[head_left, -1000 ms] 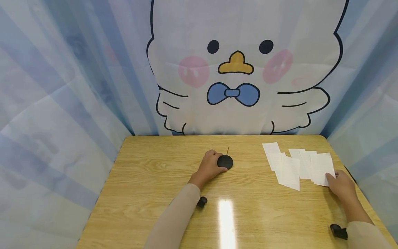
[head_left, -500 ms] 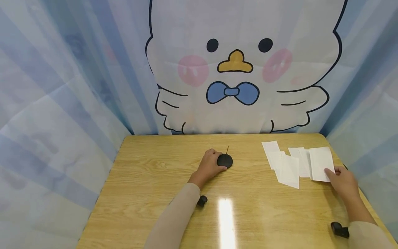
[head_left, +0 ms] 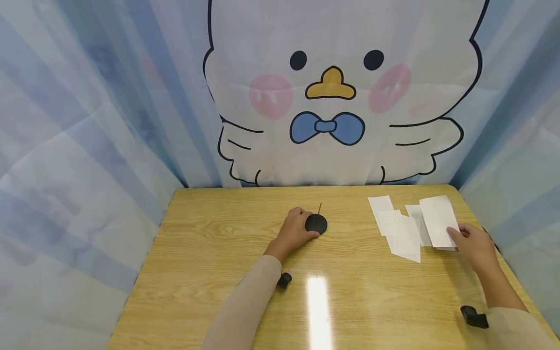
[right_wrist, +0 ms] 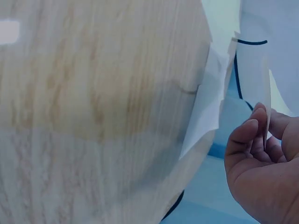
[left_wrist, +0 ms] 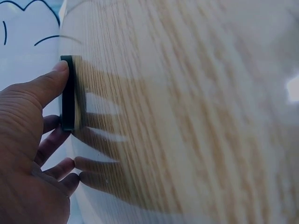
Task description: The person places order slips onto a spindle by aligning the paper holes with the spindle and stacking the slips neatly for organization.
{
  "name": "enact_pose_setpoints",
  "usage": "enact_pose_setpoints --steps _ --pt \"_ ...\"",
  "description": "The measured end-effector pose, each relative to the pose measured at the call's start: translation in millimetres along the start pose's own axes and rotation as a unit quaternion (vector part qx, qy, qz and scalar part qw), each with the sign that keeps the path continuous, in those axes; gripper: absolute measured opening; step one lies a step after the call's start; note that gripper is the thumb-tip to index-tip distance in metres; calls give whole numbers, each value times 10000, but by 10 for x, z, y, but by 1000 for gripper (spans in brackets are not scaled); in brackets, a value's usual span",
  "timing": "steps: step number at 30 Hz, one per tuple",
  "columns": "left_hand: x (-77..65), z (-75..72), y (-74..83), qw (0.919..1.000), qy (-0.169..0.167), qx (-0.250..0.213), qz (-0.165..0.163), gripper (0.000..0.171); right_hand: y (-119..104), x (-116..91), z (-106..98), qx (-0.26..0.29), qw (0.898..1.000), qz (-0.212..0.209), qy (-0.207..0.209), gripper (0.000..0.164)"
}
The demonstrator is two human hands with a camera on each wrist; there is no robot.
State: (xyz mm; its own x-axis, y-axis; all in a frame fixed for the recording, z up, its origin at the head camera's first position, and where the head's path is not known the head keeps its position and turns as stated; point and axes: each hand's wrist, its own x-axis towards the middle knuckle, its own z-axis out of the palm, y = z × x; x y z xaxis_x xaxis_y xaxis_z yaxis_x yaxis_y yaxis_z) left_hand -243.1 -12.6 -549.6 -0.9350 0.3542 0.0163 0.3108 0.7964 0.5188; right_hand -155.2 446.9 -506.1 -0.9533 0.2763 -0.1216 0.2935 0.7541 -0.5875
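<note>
My left hand (head_left: 289,233) grips a flat, round black disc (head_left: 316,224) at the middle of the table, thumb on its near edge and fingers at its far left. In the left wrist view the black disc (left_wrist: 68,93) appears edge-on, low over the wood. Just behind it a thin brown stick (head_left: 320,208) juts away. On the right, my right hand (head_left: 476,245) pinches a white paper sheet (head_left: 439,221) by its lower right corner. The right wrist view shows that paper (right_wrist: 266,100) raised edge-on between thumb and fingers, away from the tabletop.
Overlapping white papers (head_left: 404,238) lie left of the held sheet, with another paper (head_left: 415,214) partly beneath it. The wooden table (head_left: 210,282) ends at a curtain (head_left: 271,160) printed with a cartoon bird. Black wrist pieces (head_left: 474,317) sit by both sleeves.
My right hand has drawn the paper up and leftward over the papers beside it. The left hand stays on the disc. The head view has tilted slightly.
</note>
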Motion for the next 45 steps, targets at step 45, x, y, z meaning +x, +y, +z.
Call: enact_pose_setpoints --steps 45 --pt "-41 -777 182 9912 687 -877 717 57 -1483 -139 239 864 9841 -1529 -276 50"
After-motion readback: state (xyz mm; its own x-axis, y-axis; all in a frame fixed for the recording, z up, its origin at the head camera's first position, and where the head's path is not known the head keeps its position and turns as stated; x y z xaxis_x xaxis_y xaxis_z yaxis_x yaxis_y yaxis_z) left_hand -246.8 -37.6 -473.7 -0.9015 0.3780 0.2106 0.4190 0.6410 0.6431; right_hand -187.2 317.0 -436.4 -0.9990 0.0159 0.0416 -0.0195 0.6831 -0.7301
